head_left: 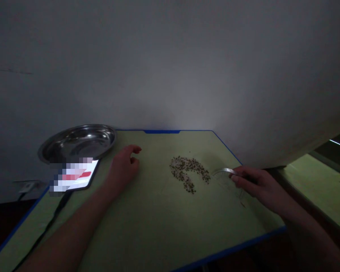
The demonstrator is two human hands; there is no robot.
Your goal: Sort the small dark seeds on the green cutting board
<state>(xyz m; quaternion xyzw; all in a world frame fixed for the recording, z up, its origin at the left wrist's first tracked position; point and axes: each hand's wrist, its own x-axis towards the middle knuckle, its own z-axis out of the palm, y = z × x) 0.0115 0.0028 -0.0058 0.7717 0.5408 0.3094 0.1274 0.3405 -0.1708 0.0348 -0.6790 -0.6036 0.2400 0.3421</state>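
On the pale green tabletop (147, 223) lies a loose, curved patch of small dark and pale grains (187, 166), possibly seeds. My right hand (255, 183), closed, pinches one end of a curved, shiny metal utensil (224, 170). Its far end points left at the edge of the grains and is too blurred to tell its kind. Faint marks or something clear shows on the table below it. My left hand (124, 162) rests left of the grains, fingers bent, thumb and forefinger apart, nothing visible between them.
A wide stainless steel basin (81, 142) stands at the back left. In front of it a lit tablet or phone (83, 181) lies with a dark cable (52, 219) running toward me. A grey wall (170, 68) rises behind the blue-edged table.
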